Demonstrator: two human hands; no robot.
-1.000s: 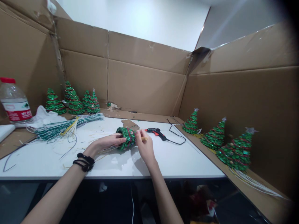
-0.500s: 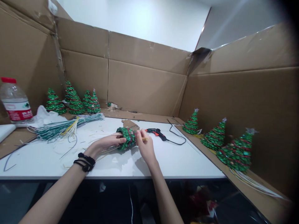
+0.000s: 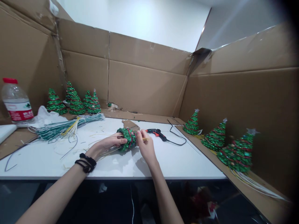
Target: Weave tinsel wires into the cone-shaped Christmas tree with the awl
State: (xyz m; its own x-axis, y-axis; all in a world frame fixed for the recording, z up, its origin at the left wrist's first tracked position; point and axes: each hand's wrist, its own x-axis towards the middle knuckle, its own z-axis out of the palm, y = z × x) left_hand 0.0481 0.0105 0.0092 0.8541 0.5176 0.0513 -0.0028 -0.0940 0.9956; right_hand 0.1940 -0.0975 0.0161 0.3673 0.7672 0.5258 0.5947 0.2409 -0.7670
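A small green Christmas tree [image 3: 129,138] with red garland is held on its side just above the white tabletop, base facing left. My left hand [image 3: 114,141] grips it at the base, thumb outside and the other fingers partly hidden at the rim. Pale wires [image 3: 106,152] trail leftward from beneath that hand. At the tree's narrow end, my right hand [image 3: 145,146] is closed in a pinch on a short tan stick-like piece [image 3: 145,139]. Its kind is unclear, and the fingers cover the tree's tip.
Behind my right hand lies a black and orange glue gun [image 3: 157,133] with its cord, beside a cardboard scrap [image 3: 130,125]. A wire bundle [image 3: 67,127], a red-capped bottle [image 3: 17,102] and several trees [image 3: 76,104] are on the left. Star-topped trees [image 3: 238,154] line the right cardboard wall.
The view has shifted very slightly. Both hands keep the same hold on the tree and the tan piece, with hardly any visible movement.
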